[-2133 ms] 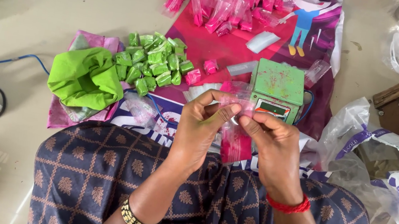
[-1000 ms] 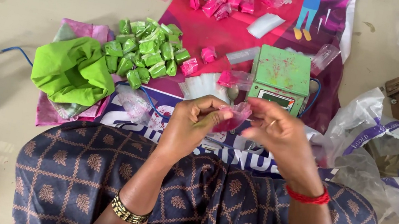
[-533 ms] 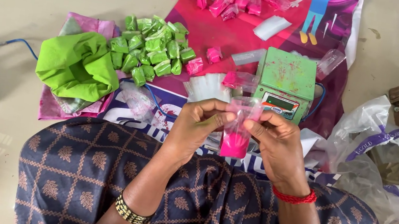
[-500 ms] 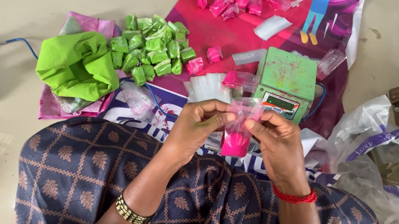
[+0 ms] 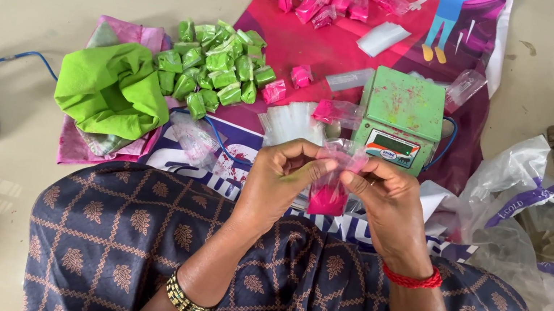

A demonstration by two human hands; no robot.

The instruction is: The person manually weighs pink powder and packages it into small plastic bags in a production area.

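- Green weighing scale (image 5: 400, 117): one.
- Green cloth (image 5: 111, 89): one, bunched.
- Green powder packets (image 5: 215, 69): one heap, roughly twenty; exact count unclear.
- Pink sachet held in hands (image 5: 329, 185): one.
- Hands: two, left hand (image 5: 282, 182), right hand (image 5: 390, 205).

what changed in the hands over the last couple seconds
The pink pouch, earlier bunched between the fingertips, now hangs upright and opened out, its top pinched by the left hand and right hand. Both hands have held it throughout. The scale and the green packets lie as before.
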